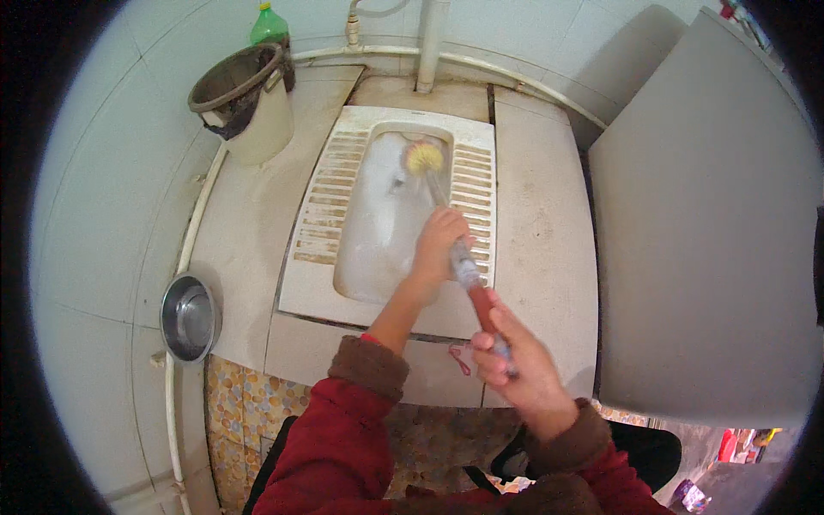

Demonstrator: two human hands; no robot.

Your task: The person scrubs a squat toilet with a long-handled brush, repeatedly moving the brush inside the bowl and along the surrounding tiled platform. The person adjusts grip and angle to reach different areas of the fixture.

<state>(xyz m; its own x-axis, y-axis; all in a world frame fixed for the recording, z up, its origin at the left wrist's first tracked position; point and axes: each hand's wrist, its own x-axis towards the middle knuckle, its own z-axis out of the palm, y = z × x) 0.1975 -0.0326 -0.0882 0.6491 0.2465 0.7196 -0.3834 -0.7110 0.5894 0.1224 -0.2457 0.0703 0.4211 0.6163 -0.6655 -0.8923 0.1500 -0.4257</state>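
Observation:
Both of my hands grip one long-handled toilet brush [464, 264]. My left hand [440, 243] wraps round the shaft partway down, above the near part of the squat toilet. Closer to me, my right hand [521, 356] closes round the end of the handle, and a thin red loop [461, 360] hangs beside it. The round yellowish bristle head [423, 158] is at the far right of the bowl, slightly blurred. White foam or cloudy liquid covers much of the bowl inside the squat toilet [306, 291], whose ribbed footrests show brown stains.
A pale bucket [263, 129] lined with a dark bag stands far left, with a green-capped bottle [272, 30] behind it. At left sits a metal basin [189, 318] by a white pipe [202, 202]. A large grey panel [704, 232] bounds the right side. The raised platform ends at patterned floor tiles [236, 403].

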